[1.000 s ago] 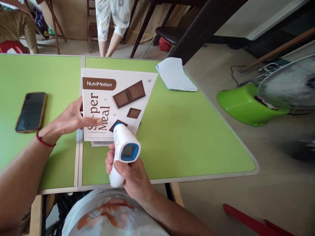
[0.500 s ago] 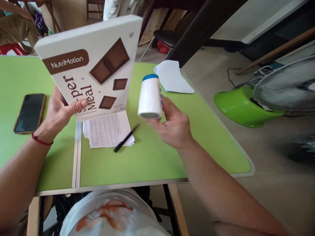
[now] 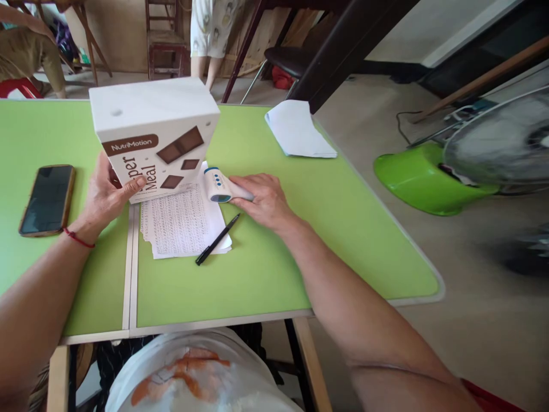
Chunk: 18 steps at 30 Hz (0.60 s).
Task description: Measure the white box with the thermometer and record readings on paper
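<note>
A white cardboard box [image 3: 171,154] with brown chocolate pictures and "NutriMotion" print stands tilted over the green table [image 3: 266,280]. My left hand [image 3: 109,191] grips its lower left side, thumb on the front face. In my right hand [image 3: 263,197] is a white and blue infrared thermometer [image 3: 217,184], held by its handle and lying low beside the box, its buttons and small screen facing up. Sheets of handwritten paper [image 3: 178,226] lie partly under the box and thermometer. Across their right edge rests a black pen [image 3: 218,239].
A phone [image 3: 47,200] in a brown case lies at the left. Folded white papers [image 3: 300,129] are at the table's far right corner. Beyond the right edge stand a green plastic stool [image 3: 422,177] and a fan [image 3: 501,143]. Another person's legs [image 3: 210,40] show behind the table.
The box has come down and tipped, so its top now shows. My right hand has lowered the thermometer leftward to the papers and turned it, bringing its screen into view.
</note>
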Tool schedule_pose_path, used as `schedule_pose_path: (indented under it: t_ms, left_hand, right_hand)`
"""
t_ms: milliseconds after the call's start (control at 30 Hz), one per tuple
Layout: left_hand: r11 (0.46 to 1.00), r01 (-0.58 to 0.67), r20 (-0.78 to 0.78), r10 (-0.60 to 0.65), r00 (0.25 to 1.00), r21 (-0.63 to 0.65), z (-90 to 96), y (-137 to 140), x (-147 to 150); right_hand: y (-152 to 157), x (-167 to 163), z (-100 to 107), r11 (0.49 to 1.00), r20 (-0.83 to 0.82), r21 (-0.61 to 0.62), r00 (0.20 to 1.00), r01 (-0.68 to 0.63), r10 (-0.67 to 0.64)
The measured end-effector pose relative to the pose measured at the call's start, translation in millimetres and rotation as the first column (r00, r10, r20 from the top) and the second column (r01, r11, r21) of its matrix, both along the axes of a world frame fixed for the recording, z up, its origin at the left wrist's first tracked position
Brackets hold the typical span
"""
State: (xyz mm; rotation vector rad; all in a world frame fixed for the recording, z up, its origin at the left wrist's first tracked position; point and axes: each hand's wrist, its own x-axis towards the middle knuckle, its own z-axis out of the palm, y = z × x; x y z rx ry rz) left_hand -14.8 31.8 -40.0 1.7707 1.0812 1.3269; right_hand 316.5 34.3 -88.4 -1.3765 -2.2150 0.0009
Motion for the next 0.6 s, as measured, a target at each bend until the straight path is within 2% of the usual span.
schedule_pose_path:
  t_ms: [167, 267, 400, 500, 600]
  left_hand:
    - [0.997, -0.050, -0.172, 0.038, 0.984, -0.066, 0.6, -1, -6]
    - [0.994, -0.099, -0.246, 0.086, 0.965, -0.041, 3.4, -2, -6]
    - [0.972, -0.171, -0.272, 0.211, 0.939, 0.163, 11.3, -10, 1]
    - [0.883, -0.297, -0.197, 0.384, 0.902, 0.363, 17.9, -21, 9]
    - [0.796, -0.309, -0.114, 0.424, 0.899, 0.521, 23.6, -33, 18]
  right_hand:
    - [0, 1, -3, 1.000, 0.046, -0.024, 0.999, 0.013, -0.012]
    - [-1, 1, -2, 0.999, 0.044, -0.044, 0.999, -0.001, 0.003]
    - [-5, 1, 2, 1.000, 0.001, -0.019, 1.000, -0.011, 0.011]
    - [-10, -1, 11, 0.998, -0.078, 0.063, 0.997, -0.019, 0.024]
    - [-26, -6, 31, 0.988, -0.189, 0.082, 0.971, -0.131, 0.145]
